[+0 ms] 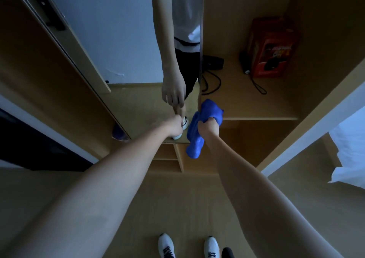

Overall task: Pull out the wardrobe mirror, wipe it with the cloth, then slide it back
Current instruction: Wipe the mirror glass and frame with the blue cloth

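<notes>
Here, both hands at the mirror (142, 64).
I see the left hand (174, 126) touching the glass, its fingers hidden; the right hand (209, 126) grips the cloth (197, 137) at the mirror's right edge.

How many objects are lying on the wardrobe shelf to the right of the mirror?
3: a red box at the back right, a black umbrella beside it, a black device by the mirror. The mirror may hide others.
</notes>
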The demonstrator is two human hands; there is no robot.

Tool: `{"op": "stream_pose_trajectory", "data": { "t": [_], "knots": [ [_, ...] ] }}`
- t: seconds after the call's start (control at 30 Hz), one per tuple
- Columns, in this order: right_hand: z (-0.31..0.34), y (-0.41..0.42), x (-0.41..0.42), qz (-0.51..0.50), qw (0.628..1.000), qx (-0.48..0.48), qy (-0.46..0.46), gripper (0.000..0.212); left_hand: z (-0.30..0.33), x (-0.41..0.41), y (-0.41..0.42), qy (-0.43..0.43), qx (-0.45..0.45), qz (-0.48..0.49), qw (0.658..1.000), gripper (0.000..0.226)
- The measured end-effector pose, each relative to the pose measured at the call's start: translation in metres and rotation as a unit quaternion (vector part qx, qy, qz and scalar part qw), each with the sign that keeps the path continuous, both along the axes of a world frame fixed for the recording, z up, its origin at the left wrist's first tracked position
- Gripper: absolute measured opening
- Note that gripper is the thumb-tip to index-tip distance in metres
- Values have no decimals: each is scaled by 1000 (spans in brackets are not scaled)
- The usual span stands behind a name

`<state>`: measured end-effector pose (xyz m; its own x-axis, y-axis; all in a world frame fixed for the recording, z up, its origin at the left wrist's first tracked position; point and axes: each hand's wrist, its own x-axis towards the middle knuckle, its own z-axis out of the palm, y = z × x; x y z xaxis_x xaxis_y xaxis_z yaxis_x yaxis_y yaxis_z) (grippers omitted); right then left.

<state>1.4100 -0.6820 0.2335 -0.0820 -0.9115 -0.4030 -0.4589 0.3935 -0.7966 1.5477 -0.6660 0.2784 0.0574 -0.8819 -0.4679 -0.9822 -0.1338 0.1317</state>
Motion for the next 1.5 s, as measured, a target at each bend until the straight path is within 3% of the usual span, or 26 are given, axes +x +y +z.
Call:
{"op": "stream_pose_trajectory", "data": {
  "t": [0.1,0.2,0.37,0.53,0.8,0.97,1.13,1.27,1.37,1.5],
  "knots": [
    [10,-2,-1,23,999,11,22,32,9,-2,4,-15,3,5,1000,23],
    [30,0,-8,-1,999,-51,19,15,25,-9,2,2,-14,2,1000,20],
    [43,6,-12,-43,991,-130,2,20,35,-8,-4,14,-48,11,999,23],
    [-2,3,-8,-17,999,-18,21,10,7,-5,3,1,-21,8,1000,22],
    [-46,-4,0,44,994,94,43,33,-32,4,10,39,16,59,997,18],
    [-9,3,0,-7,1000,5,27,23,5,3,7,29,-4,59,998,22],
    [73,-3,-7,-30,991,-131,15,12,64,-8,-7,40,-55,47,997,20],
    [110,-6,-10,-19,979,-203,-1,22,90,-13,-12,45,-86,50,994,15],
    [92,2,-10,-11,980,-201,-7,21,92,-13,-11,43,-88,54,994,17],
    [47,8,-11,39,992,-116,25,19,81,-8,-8,33,-73,61,995,19]
  ]
}}
